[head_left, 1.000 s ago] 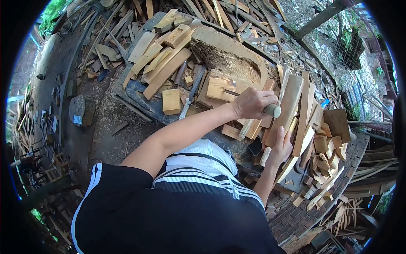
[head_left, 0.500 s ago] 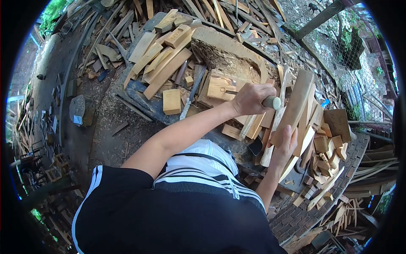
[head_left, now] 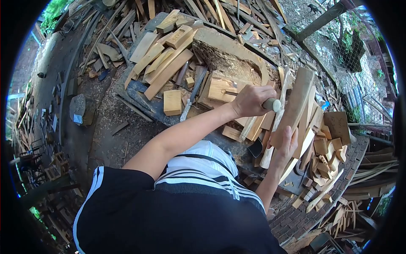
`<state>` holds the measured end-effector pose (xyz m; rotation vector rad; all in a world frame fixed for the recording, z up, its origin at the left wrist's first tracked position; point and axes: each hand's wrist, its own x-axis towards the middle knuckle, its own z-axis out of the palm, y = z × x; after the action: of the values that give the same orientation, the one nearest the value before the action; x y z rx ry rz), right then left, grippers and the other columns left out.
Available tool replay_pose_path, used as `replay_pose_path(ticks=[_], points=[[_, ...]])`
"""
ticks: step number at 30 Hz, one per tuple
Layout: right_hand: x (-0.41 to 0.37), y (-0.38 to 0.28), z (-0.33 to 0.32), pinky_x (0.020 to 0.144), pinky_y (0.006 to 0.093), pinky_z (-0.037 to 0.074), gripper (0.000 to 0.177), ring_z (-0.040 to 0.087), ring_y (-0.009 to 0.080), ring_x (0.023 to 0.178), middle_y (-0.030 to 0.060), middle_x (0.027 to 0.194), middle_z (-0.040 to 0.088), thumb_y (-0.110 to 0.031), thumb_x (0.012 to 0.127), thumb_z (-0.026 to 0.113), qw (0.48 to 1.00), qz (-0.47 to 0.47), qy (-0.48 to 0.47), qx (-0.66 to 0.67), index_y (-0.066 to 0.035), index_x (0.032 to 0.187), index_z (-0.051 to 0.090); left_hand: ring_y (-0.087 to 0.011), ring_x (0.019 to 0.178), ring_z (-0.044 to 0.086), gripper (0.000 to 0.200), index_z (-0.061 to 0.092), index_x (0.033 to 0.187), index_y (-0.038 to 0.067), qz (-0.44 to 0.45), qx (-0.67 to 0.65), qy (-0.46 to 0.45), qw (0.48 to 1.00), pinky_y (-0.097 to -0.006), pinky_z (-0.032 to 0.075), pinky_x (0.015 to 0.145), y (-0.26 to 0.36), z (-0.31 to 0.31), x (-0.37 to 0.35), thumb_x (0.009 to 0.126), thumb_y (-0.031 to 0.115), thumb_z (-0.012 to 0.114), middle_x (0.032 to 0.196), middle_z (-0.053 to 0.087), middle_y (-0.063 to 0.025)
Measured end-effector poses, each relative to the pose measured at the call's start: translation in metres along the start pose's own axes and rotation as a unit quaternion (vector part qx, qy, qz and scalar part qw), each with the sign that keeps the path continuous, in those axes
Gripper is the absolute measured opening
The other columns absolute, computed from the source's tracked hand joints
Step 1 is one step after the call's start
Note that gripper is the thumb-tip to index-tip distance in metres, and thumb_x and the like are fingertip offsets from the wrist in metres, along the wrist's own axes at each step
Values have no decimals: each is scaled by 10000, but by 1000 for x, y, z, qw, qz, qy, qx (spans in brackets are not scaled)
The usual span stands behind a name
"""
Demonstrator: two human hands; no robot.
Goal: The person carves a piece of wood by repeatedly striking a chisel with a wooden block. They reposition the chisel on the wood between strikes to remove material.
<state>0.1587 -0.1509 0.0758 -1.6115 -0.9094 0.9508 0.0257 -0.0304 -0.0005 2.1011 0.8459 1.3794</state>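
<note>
My left hand (head_left: 253, 100) is wrapped around a chisel (head_left: 272, 104), whose round butt end sticks out past my fist. Its thin blade reaches left onto a pale wooden block (head_left: 218, 87) and meets a small carved recess there. In my right hand (head_left: 285, 144) is a thick wooden club (head_left: 297, 99), gripped at its lower end and held upright just right of the chisel's butt, apart from it. Beneath the block lies another flat piece of wood, partly hidden by my left forearm.
A hollowed, rough stump (head_left: 228, 48) rises behind the block. Planks (head_left: 169, 70) are stacked to the left, near a squarish block (head_left: 172, 102) and a long blade-like tool (head_left: 196, 86). Small offcuts (head_left: 325, 163) pile up at the right. Scrap wood covers the far ground.
Both hands keep their grips and stay almost in place. The club's upper end has shifted up very slightly, and the whole view has moved a little.
</note>
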Motion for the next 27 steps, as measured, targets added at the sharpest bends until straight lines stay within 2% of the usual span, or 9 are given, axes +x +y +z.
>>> replay_pose_path(ticks=[5,10,12,14,15,20,21,24,27], points=[[0,-6,-5,402,251,409,356,534,129,500,63,665,550,-376,955,552,999,-10,28,-22,-41,1069,514,-299,612,607,200,578,806,70,11,-22,49,998,-382,478,517,0,-2,5,743,121,760,728,582,-89],[-7,-49,2,431,236,430,388,546,131,553,113,734,563,-362,960,518,966,-206,117,102,-30,1154,468,-303,654,623,229,569,829,81,-16,-12,61,998,-391,501,557,-3,-6,2,698,109,755,750,587,-84],[-6,-41,2,490,280,478,364,577,138,648,115,768,572,-334,949,541,959,-220,41,174,-40,1160,503,-303,688,637,263,555,843,96,-22,-12,55,998,-402,517,584,-5,-8,4,663,113,746,778,591,-72],[-6,-33,7,730,347,488,309,567,152,835,84,817,565,-285,931,593,966,-133,-95,-198,-16,1082,562,-310,692,634,296,553,852,87,-59,-31,35,997,-403,516,591,-2,-9,2,633,93,753,793,594,-82],[-4,-27,7,741,320,470,334,559,165,839,90,822,564,-288,931,587,966,-165,-71,-186,-2,1096,536,-312,692,631,293,552,851,84,-57,-39,34,997,-405,513,586,-1,-10,1,636,87,751,786,590,-86],[-13,-42,7,515,303,445,355,529,150,548,72,703,550,-278,938,547,960,-224,41,164,11,1142,528,-297,590,580,186,564,793,74,-9,-43,69,997,-385,452,515,0,-7,-2,784,105,747,700,563,-102],[-13,-40,9,515,303,445,355,529,150,548,72,703,550,-278,938,547,959,-227,46,164,11,1142,528,-302,634,604,206,564,817,84,-15,-30,60,998,-393,478,541,-2,-6,-4,720,93,746,733,576,-93],[-13,-18,8,570,319,463,432,595,178,604,112,834,640,-280,924,619,969,-116,-64,-210,51,1190,536,-314,667,621,249,564,840,91,-70,-52,30,996,-390,498,558,-2,-11,-3,664,79,740,744,583,-91],[-13,-13,4,434,238,432,443,557,108,531,67,785,597,-318,956,588,986,-113,-82,-90,29,1218,500,-262,557,584,197,565,778,66,-60,-51,91,993,-344,467,508,-8,-15,2,758,135,749,655,569,-95]])
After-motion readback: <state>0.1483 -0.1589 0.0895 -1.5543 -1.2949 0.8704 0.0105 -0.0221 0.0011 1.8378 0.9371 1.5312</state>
